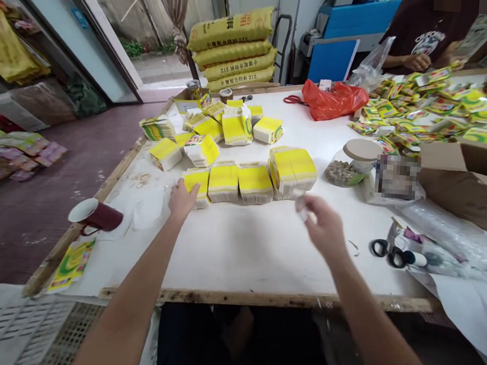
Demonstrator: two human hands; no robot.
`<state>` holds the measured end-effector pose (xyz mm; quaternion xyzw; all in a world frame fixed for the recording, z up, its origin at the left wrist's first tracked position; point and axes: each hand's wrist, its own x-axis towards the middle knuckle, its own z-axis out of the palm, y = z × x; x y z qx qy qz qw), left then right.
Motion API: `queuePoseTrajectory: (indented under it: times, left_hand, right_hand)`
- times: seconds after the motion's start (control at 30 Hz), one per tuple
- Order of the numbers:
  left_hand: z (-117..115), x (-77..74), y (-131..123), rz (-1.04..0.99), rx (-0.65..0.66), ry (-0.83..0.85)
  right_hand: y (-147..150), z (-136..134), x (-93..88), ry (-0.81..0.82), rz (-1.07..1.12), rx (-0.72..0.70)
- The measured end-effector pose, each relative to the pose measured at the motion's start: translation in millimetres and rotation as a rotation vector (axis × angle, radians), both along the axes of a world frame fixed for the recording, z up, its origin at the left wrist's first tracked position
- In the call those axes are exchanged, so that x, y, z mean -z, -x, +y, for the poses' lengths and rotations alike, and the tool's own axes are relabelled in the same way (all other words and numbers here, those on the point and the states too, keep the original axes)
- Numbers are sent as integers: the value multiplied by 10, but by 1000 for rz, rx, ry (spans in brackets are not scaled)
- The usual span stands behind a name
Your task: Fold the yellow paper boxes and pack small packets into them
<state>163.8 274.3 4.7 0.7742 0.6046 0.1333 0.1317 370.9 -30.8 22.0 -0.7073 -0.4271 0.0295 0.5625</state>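
Observation:
A row of several yellow-topped stacks of flat cards or packets [255,182] stands across the middle of the white table. My left hand [182,199] grips the leftmost stack [201,183], thumb on its near side and fingers around its left end. At the row's right end stands a larger, double stack [293,169]. My right hand [321,222] is just off its near right corner, fingers bent and smeared by motion. Something whitish shows at its fingertips, too blurred to name. Behind the row lies a loose cluster of similar yellow bundles [208,128].
A maroon mug [105,216] lies on its side at left, near a yellow packet [72,263]. Black-handled scissors [389,253], a jar [345,171] and a cardboard box [462,185] are at right. Beyond a red bag [334,99], a person [427,37] sits by heaped packets [447,108].

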Motion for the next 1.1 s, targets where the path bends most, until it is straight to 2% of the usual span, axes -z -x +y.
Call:
queuePoseTrajectory:
  times: [0.1, 0.17, 0.3, 0.4, 0.47, 0.6, 0.7, 0.8, 0.93, 1.0, 1.1]
  left_hand:
    - [-13, 16, -6, 22, -12, -1]
    - [-20, 16, -9, 28, -12, -4]
    - [-21, 28, -11, 17, -19, -12]
    - [-6, 49, -4, -23, -27, -13]
    - [16, 62, 3, -77, -28, -14]
    - [37, 70, 23, -263, -45, -29]
    - [-105, 86, 101, -455, -75, -63]
    - [-454, 133, 366, -654, -52, -60]
    - [-1021, 192, 1066, -844, -16, -24]
    - [-1239, 199, 1476, -923, -107, -30]
    - [-1448, 159, 2002, -884, -230, -53]
  right_hand:
    - [-685, 289, -195, 45, 7, 276]
    - [-934, 569, -293, 199, -54, 292]
    - [-1012, 1130, -474, 675, -162, 179]
    - [-938, 1373, -561, 950, -169, 180]
    - [-889, 1433, -573, 991, -163, 210]
    - [-803, 1431, -546, 920, -137, 285]
    - [-792, 1397, -572, 859, -82, 279]
    - [-862, 1288, -644, 820, -28, 251]
    - [-973, 967, -757, 766, 27, 221]
    - [-964, 775, -826, 740, 31, 210]
    - [-803, 544, -950, 694, 4, 144]
